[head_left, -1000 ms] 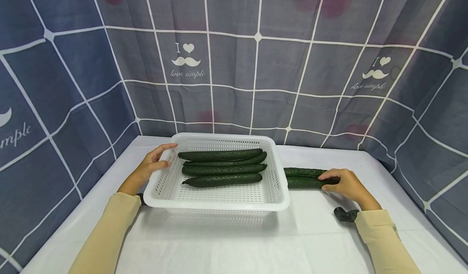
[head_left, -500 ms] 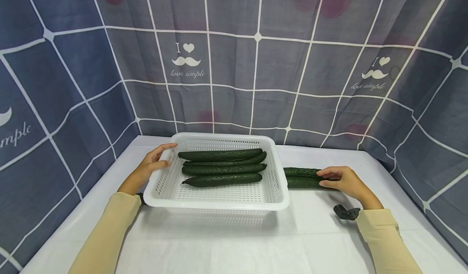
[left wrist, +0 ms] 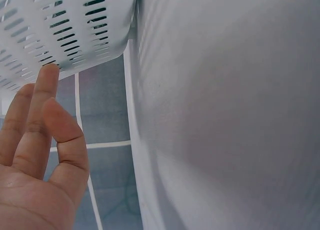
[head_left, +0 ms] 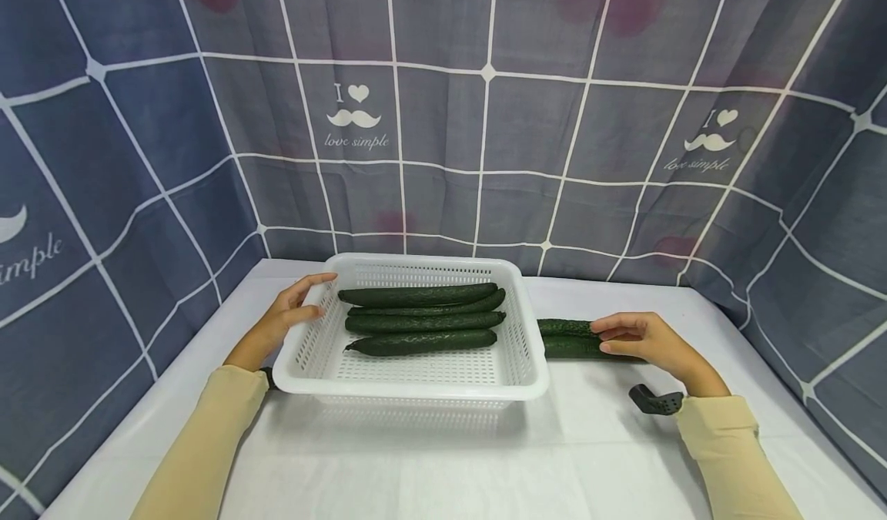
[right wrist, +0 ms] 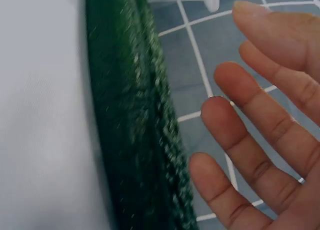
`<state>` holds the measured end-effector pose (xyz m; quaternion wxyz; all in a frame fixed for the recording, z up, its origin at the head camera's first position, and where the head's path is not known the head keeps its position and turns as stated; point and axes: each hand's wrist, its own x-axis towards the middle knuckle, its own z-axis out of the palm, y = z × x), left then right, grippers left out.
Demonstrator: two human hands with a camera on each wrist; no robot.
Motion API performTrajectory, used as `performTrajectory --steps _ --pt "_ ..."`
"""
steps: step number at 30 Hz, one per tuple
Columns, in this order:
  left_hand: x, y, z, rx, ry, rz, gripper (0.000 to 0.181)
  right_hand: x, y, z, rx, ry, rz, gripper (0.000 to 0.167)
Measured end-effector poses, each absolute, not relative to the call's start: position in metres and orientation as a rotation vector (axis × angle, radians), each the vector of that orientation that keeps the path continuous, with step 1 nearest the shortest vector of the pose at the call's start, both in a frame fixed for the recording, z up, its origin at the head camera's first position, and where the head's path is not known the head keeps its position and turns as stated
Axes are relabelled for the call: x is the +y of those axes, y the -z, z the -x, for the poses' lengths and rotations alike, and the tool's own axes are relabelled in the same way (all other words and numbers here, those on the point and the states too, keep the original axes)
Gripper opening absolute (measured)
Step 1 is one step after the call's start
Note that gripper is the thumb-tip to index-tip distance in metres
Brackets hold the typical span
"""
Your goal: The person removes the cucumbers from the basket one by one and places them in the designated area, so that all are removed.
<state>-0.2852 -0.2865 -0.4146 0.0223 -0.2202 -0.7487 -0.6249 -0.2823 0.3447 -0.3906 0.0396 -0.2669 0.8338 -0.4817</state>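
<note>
My left hand (head_left: 286, 316) is at the left rim of a white perforated plastic basket (head_left: 416, 390), fingers extended; in the left wrist view a fingertip is against the basket's slotted wall (left wrist: 65, 30). Several dark green cucumbers (head_left: 423, 341) lie side by side in the basket. Right of it, two more cucumbers (head_left: 571, 347) lie on the table, their left ends hidden behind the basket. Over their right part hovers my right hand (head_left: 650, 343). In the right wrist view its spread, loosely bent fingers (right wrist: 227, 120) stand apart from a bumpy-skinned cucumber (right wrist: 120, 100).
A white cloth (head_left: 416, 474) covers the table. Grey-blue checked curtains (head_left: 443, 119) rise behind it and on both sides. A black wrist device (head_left: 654, 400) sits at my right cuff.
My right hand has shifted left and slightly up along the two table cucumbers, its fingers coming off their right end. The left hand, basket and cucumbers stay in place.
</note>
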Motion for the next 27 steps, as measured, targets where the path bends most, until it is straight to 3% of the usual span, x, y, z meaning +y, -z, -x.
performTrajectory --steps 27 --pt "-0.286 0.413 0.283 -2.328 1.95 0.68 0.059 0.295 0.354 0.283 2.374 1.51 1.012 0.027"
